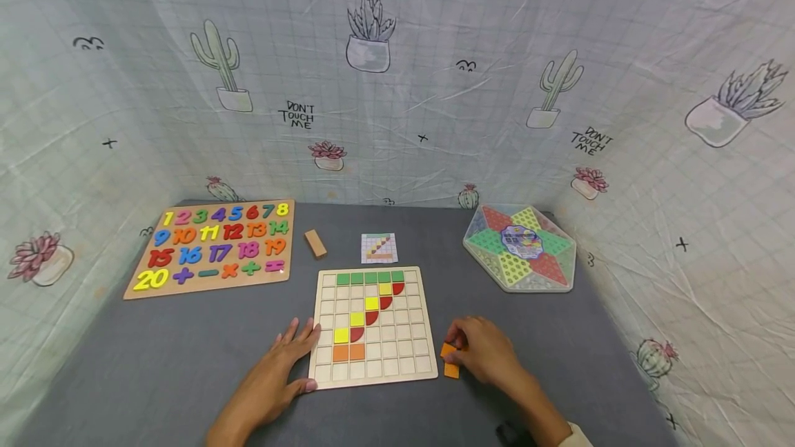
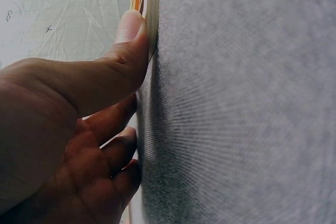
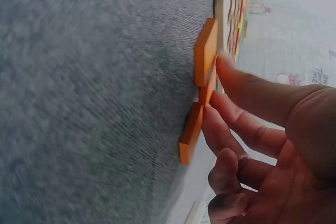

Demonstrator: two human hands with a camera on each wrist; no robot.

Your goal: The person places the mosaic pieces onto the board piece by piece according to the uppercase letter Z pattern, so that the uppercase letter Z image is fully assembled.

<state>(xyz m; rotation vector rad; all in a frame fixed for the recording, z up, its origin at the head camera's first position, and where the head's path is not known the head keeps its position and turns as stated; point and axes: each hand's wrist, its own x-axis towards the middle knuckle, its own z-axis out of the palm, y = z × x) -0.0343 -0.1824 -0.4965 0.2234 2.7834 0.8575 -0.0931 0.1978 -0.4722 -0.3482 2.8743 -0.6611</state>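
A light wooden grid board (image 1: pixel 397 368) lies on the grey table with green, yellow, red and orange pieces set in its squares. My left hand (image 1: pixel 270 374) rests along the board's left edge, fingers spread and thumb by the lower left corner; in the left wrist view the thumb (image 2: pixel 131 30) touches the board's side. To the right of the board, my right hand (image 1: pixel 487 352) pinches an orange tile (image 3: pixel 208 88) between thumb and fingertips. Two more orange tiles lie against it, a nearer-board tile (image 3: pixel 206 51) and another tile (image 3: pixel 190 135).
Behind the board lie a small pattern card (image 1: pixel 379 248) and a wooden block (image 1: pixel 315 244). A number puzzle board (image 1: pixel 208 281) is at the back left. A hexagonal clear case (image 1: pixel 522 243) with coloured triangles sits at the back right. Printed cloth (image 1: pixel 422 102) surrounds the table.
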